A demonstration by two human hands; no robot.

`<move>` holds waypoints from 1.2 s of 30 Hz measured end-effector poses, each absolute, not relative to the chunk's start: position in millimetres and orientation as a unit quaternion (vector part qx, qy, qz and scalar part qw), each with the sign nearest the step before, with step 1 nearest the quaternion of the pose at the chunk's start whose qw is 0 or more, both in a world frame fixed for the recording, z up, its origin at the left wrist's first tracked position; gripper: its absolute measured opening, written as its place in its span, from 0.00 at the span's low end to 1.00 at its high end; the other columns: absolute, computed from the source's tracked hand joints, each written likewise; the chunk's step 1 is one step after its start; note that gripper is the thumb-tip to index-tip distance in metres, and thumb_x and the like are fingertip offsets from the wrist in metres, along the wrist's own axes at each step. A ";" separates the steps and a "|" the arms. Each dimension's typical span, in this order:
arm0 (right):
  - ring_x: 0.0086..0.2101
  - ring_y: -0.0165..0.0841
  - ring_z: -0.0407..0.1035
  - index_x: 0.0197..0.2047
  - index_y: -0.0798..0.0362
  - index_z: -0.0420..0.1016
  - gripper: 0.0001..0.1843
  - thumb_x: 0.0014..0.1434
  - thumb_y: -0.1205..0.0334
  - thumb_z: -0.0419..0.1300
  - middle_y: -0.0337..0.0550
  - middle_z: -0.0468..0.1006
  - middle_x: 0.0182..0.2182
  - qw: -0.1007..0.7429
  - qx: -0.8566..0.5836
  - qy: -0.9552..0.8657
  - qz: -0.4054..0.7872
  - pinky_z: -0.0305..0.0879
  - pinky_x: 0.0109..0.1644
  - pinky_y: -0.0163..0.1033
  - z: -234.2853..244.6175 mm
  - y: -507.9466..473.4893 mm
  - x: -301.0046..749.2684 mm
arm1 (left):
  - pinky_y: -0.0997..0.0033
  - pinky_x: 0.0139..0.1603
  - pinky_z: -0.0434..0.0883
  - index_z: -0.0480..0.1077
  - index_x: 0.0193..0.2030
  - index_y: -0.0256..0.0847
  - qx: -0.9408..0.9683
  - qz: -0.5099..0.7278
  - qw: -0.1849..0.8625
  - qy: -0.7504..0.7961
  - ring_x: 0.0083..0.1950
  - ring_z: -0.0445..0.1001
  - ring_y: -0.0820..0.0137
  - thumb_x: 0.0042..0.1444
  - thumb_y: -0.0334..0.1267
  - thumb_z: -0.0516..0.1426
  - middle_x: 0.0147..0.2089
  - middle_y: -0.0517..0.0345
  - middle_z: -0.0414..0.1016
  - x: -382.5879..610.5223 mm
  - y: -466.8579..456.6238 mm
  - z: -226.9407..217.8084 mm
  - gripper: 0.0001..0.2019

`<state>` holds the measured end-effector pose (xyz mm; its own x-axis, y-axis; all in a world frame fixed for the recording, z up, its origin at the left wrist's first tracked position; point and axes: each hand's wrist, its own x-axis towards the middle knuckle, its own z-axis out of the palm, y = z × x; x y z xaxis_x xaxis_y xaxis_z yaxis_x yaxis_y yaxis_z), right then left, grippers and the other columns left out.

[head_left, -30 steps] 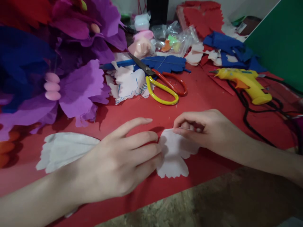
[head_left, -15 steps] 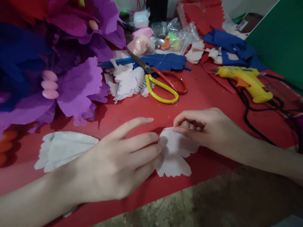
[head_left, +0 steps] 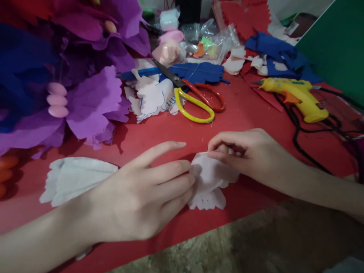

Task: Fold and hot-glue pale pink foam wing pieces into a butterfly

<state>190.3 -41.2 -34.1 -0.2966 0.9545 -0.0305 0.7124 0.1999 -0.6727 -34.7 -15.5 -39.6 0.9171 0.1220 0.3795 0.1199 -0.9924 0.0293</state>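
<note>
Between my hands is a thin white scalloped cutout (head_left: 210, 172), paper or cloth, with small blue marks near its lower toothed edge. My right hand (head_left: 239, 149) pinches its top edge between thumb and bent fingers. My left hand (head_left: 142, 193) has its index finger stretched out above, while the other fingertips close on the cutout's left edge; the left thumb is hidden. Another white scalloped piece (head_left: 76, 178), folded or stacked, lies on the red table top (head_left: 136, 148), partly under my left forearm.
Scissors (head_left: 184, 89) with yellow and red handles rest on white and blue scraps. A yellow glue gun (head_left: 295, 94) with a black cord lies at right. Purple paper flowers (head_left: 96, 102) fill the left; plastic bags (head_left: 218, 43) and blue cloth-like pieces (head_left: 273, 53) lie behind.
The cutout's lower part has bent or folded slightly, and blue marks now show near its bottom edge. Both hands stay almost in place.
</note>
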 end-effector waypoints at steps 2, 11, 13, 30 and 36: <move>0.17 0.19 0.54 0.27 0.55 0.70 0.10 0.56 0.60 0.56 0.32 0.64 0.16 0.202 -0.557 -0.747 0.301 0.48 0.21 0.27 -33.9 -40.9 190.0 | 0.68 0.71 0.43 0.74 0.37 0.37 0.976 0.210 0.008 0.055 0.46 0.72 0.74 0.66 0.27 0.40 0.43 0.60 0.78 -34.3 -14.8 -40.0 0.21; 0.16 0.19 0.53 0.27 0.56 0.70 0.09 0.55 0.61 0.57 0.32 0.63 0.16 0.207 -0.559 -0.750 0.285 0.48 0.20 0.26 -33.3 -40.8 189.9 | 0.73 0.70 0.40 0.75 0.35 0.40 0.978 0.202 0.016 0.047 0.45 0.74 0.79 0.66 0.26 0.39 0.40 0.64 0.80 -28.3 -12.6 -30.1 0.23; 0.16 0.19 0.53 0.26 0.55 0.70 0.10 0.56 0.60 0.57 0.32 0.64 0.16 0.210 -0.557 -0.747 0.294 0.48 0.20 0.27 -33.1 -40.7 189.6 | 0.75 0.70 0.40 0.75 0.34 0.41 0.977 0.206 0.025 0.048 0.43 0.74 0.81 0.66 0.26 0.39 0.37 0.65 0.80 -26.2 -13.1 -28.8 0.24; 0.17 0.20 0.56 0.27 0.54 0.69 0.10 0.57 0.59 0.56 0.33 0.67 0.17 0.200 -0.569 -0.736 0.307 0.51 0.20 0.27 -32.9 -44.4 189.5 | 0.70 0.71 0.42 0.75 0.38 0.43 0.986 0.168 0.009 0.008 0.48 0.72 0.77 0.66 0.28 0.40 0.41 0.67 0.79 -32.5 -10.8 -27.3 0.22; 0.16 0.19 0.56 0.27 0.55 0.70 0.07 0.55 0.62 0.57 0.33 0.66 0.16 0.196 -0.571 -0.746 0.281 0.51 0.20 0.26 -33.5 -42.6 188.9 | 0.68 0.70 0.46 0.74 0.40 0.42 0.986 0.160 0.034 0.012 0.51 0.70 0.75 0.66 0.29 0.41 0.46 0.65 0.78 -38.5 -10.8 -28.7 0.20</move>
<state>188.9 -42.6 -33.5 -0.2724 0.9617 -0.0294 0.7416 0.1904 -0.6432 -38.5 -10.8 -28.7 0.9485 0.0351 0.3149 0.0131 -0.9973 0.0719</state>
